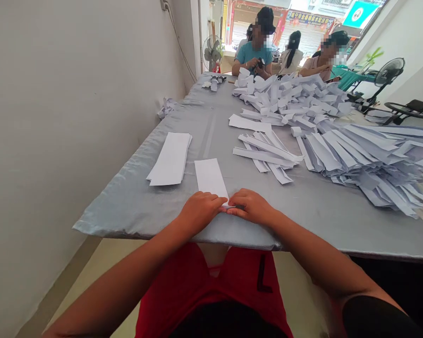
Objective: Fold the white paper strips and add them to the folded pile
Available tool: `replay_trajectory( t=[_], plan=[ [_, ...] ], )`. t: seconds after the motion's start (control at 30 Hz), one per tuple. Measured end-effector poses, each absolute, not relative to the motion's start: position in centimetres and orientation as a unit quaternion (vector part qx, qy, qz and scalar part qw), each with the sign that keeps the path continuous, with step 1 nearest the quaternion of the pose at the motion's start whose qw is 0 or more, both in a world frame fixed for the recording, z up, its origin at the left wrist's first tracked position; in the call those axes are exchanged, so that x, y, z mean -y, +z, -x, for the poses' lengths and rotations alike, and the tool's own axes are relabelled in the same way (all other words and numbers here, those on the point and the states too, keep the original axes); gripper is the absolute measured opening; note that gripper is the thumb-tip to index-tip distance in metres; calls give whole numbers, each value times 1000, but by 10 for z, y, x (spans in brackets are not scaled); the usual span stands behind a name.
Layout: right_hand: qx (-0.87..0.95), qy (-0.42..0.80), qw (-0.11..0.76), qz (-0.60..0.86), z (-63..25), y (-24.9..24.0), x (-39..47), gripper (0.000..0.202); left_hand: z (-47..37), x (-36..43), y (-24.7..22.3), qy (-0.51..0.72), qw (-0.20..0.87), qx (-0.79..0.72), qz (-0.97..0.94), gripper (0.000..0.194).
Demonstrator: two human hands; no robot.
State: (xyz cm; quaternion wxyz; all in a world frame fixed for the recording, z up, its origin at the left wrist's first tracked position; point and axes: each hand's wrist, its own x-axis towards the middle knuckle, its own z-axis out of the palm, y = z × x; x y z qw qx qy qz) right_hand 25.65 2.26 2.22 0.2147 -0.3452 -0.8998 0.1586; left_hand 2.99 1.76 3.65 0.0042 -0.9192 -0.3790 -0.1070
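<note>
A white paper strip (210,177) lies on the grey cloth-covered table (169,213), its near end between my two hands. My left hand (206,209) is closed on that near end, thumb and fingers pinching the edge. From the other side my right hand (250,206) pinches the same edge at its right corner, fingers bent inward. The near end looks curled or folded up, but my fingers hide most of it. Left of the strip rests a stack of flat white paper strips (171,159). Several narrow folded paper strips (268,152) lie crosswise beyond my right hand.
A big fanned pile of folded paper (348,150) covers the right side, with a heap of folded paper pieces (285,96) behind it. A plain wall (91,94) borders the table's left. People (255,54) sit at the far end. A fan (389,72) stands at right.
</note>
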Motion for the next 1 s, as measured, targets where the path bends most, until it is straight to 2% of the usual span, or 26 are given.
replay_trajectory(
  t=[0.2,0.33,0.43,0.63,0.73,0.9,1.0],
  plan=[
    [893,172,195,368,-255,22,-20,27,-11,-19,27,-122,-115,422,891,25],
    [867,199,188,417,-251,22,-20,23,-10,-16,22,-133,-139,440,877,26],
    [844,213,181,457,-247,20,-20,12,-14,-15,17,-138,-106,451,875,25],
    [846,201,195,455,-246,14,-19,18,-20,2,11,-200,38,426,881,28],
    [849,193,200,450,-247,13,-19,17,-22,18,8,-213,70,382,896,27],
    [850,181,206,450,-247,11,-18,16,-27,35,-1,-175,51,392,902,54],
    [847,175,208,456,-246,10,-17,15,-29,39,-6,-161,49,403,900,61]
  ],
)
